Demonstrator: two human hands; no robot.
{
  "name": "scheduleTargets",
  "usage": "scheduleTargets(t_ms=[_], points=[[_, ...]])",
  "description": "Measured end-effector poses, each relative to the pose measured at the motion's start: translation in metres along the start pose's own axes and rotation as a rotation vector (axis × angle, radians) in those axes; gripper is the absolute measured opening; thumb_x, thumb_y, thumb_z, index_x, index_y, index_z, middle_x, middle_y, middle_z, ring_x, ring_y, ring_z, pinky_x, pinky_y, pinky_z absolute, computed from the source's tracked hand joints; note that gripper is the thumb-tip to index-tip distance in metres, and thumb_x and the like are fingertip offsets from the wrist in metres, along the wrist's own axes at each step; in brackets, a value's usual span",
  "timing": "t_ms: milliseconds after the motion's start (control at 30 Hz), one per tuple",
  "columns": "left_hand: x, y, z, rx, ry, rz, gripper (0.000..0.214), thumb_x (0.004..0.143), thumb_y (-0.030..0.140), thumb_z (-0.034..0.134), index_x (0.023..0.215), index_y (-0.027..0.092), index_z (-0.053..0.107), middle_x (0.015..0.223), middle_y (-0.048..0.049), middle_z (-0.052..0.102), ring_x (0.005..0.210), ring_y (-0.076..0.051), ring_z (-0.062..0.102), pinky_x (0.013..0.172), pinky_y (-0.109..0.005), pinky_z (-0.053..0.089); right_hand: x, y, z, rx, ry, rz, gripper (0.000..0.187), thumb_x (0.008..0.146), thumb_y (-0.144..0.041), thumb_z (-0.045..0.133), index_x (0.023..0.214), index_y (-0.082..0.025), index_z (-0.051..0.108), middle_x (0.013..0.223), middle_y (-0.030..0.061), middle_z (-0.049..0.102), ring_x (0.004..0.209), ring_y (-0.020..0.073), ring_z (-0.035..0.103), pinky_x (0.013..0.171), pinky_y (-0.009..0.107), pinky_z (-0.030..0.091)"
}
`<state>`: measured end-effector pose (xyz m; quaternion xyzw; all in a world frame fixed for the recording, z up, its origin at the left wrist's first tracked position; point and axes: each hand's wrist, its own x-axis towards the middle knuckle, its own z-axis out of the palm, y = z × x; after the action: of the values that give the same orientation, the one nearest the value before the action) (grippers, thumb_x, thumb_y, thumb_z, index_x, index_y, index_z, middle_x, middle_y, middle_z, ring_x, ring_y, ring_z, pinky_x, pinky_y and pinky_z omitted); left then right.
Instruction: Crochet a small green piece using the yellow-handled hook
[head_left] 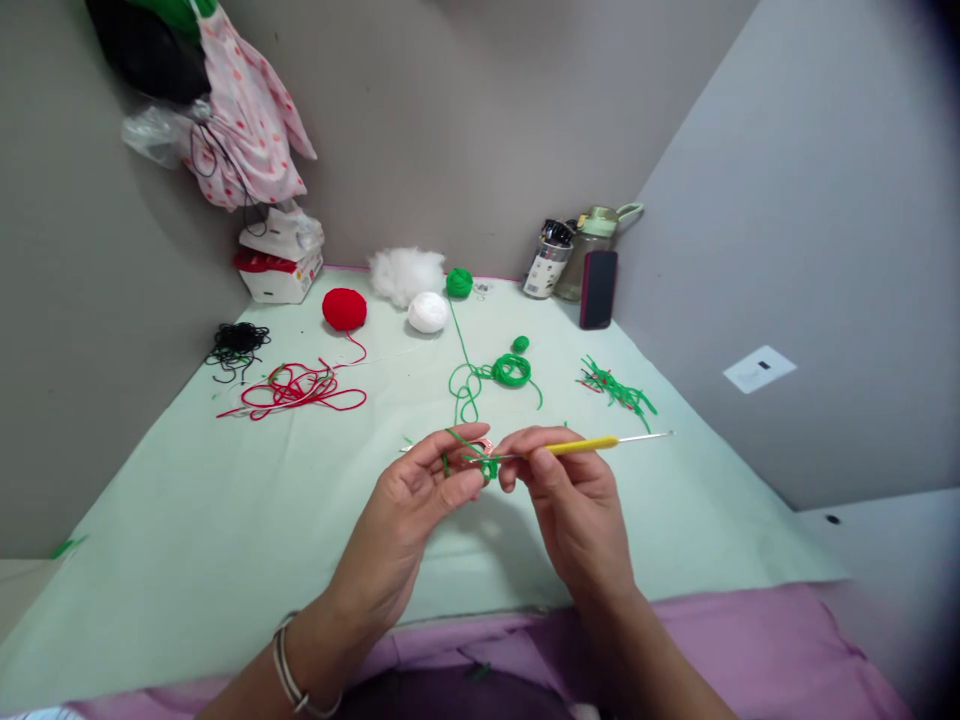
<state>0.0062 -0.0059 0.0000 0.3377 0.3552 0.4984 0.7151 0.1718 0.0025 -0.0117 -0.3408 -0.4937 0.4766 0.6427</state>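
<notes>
Purple cloth (750, 640) lying along bottom edge | left hand (420, 500) pinching green yarn loop (480, 462) at centre frame, fingers narrow, to steady it | right hand (574, 510) gripping yellow crochet hook (592, 444), tip meeting loop | strand (456, 330) trailing to green ball (459, 283), upper centre

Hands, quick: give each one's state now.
Left hand: closed, pinching the green yarn piece.
Right hand: closed on the yellow crochet hook.
</notes>
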Motion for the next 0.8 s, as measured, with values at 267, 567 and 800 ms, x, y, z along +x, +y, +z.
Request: scheduleTargets(t_ms=[267, 567, 800], points=[[0.001, -0.002, 0.000, -0.124, 0.050, 0.006, 0.022, 0.085, 0.029, 0.086, 0.106, 0.025, 0.085, 0.086, 0.0017, 0.067, 0.081, -0.012, 0.064, 0.085, -0.026, 0.048, -0.002, 0.000, 0.006, 0.060, 0.018, -0.003, 0.012, 0.094, -0.034, 0.078, 0.090, -0.023, 0.082, 0.088, 0.0043, 0.081, 0.063, 0.0132, 0.069, 0.062, 0.027, 0.061], [0.002, -0.003, 0.003, -0.240, 0.119, 0.023, 0.020, 0.077, 0.022, 0.090, 0.096, 0.022, 0.083, 0.081, 0.0024, 0.066, 0.081, -0.012, 0.064, 0.082, -0.024, 0.051, -0.002, 0.001, 0.013, 0.104, 0.025, 0.049, 0.016, 0.094, -0.038, 0.078, 0.091, -0.023, 0.079, 0.087, 0.0042, 0.081, 0.056, 0.0119, 0.067, 0.054, 0.026, 0.060], [-0.001, -0.012, 0.002, -0.049, 0.016, 0.118, 0.013, 0.089, 0.024, 0.082, 0.101, 0.025, 0.082, 0.090, -0.0010, 0.075, 0.089, -0.015, 0.065, 0.089, -0.028, 0.049, -0.005, 0.002, 0.013, 0.165, 0.017, 0.074, 0.012, 0.096, -0.035, 0.076, 0.094, -0.023, 0.078, 0.088, 0.0033, 0.081, 0.057, 0.0118, 0.070, 0.055, 0.025, 0.062]])
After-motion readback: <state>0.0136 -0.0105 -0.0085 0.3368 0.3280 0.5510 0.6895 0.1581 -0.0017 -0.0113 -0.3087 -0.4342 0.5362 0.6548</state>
